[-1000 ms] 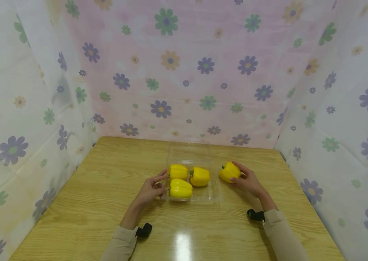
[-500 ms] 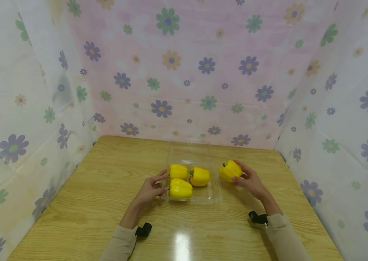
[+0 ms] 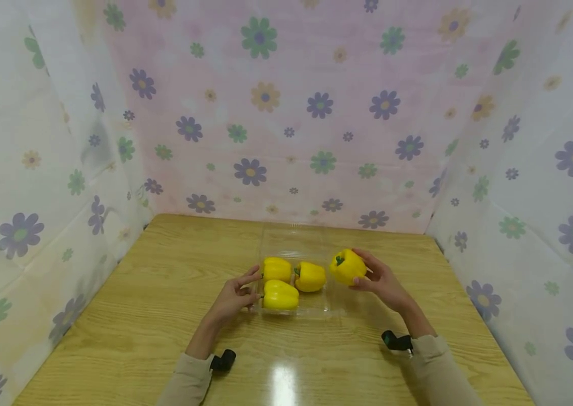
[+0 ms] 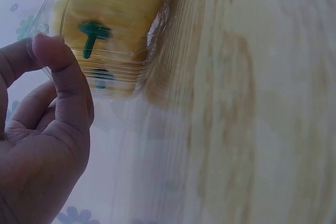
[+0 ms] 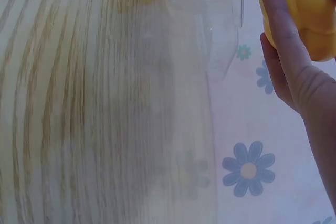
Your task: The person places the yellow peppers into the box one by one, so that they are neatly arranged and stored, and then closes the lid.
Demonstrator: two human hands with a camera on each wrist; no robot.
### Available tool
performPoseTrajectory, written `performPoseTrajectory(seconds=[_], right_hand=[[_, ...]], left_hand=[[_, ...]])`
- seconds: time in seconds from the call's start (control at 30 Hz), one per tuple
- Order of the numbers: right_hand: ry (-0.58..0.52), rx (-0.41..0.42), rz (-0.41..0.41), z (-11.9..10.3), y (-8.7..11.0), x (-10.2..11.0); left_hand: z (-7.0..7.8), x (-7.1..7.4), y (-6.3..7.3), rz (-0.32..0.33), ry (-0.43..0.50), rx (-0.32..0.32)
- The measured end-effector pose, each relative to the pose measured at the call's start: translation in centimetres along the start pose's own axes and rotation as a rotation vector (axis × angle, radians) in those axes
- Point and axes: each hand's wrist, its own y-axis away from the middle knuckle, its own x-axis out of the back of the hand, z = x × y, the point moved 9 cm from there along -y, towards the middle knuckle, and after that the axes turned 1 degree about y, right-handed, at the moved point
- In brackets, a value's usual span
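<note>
My right hand (image 3: 382, 282) grips a yellow bell pepper (image 3: 348, 267) with a green stem, held up beside the right rim of a clear plastic clamshell box (image 3: 317, 311). In the right wrist view, fingers wrap round that held pepper (image 5: 302, 9). Three more yellow peppers lie in the box: one at the back left (image 3: 277, 270), one at the front left (image 3: 280, 295) and one on the right (image 3: 310, 277). My left hand (image 3: 233, 296) pinches the box's left rim between thumb and fingertip, as the left wrist view shows at the clear wall (image 4: 121, 56).
The box's clear lid (image 3: 294, 239) lies open toward the back of the wooden table (image 3: 205, 248). Flower-patterned cloth (image 3: 286, 113) hangs behind and on both sides. Black cameras sit on the left wrist (image 3: 223, 361) and the right wrist (image 3: 396, 340).
My right hand has lifted the pepper off the table and moved it left, close to the box's right rim. The left hand has stayed at the box's left rim.
</note>
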Motion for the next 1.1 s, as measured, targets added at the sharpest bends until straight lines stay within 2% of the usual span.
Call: performPoseTrajectory(seconds=[0.17, 0.43, 0.7, 1.1], right_hand=[[-0.006, 0.005, -0.078, -0.7, -0.1, -1.6], [0.02, -0.047, -0.184, -1.3, -0.2, -4.0], [0.041, -0.088, -0.225, -1.9, -0.3, -6.1], [0.101, -0.15, -0.25, -1.4, -0.6, -7.6]], left_hand=[[-0.1, 0.1, 0.1, 0.0, -0.001, -0.005], [-0.3, 0.1, 0.0, 0.007, -0.023, 0.0], [-0.3, 0.1, -0.2, 0.002, -0.016, -0.026], [-0.2, 0.1, -0.2, 0.0, -0.004, -0.024]])
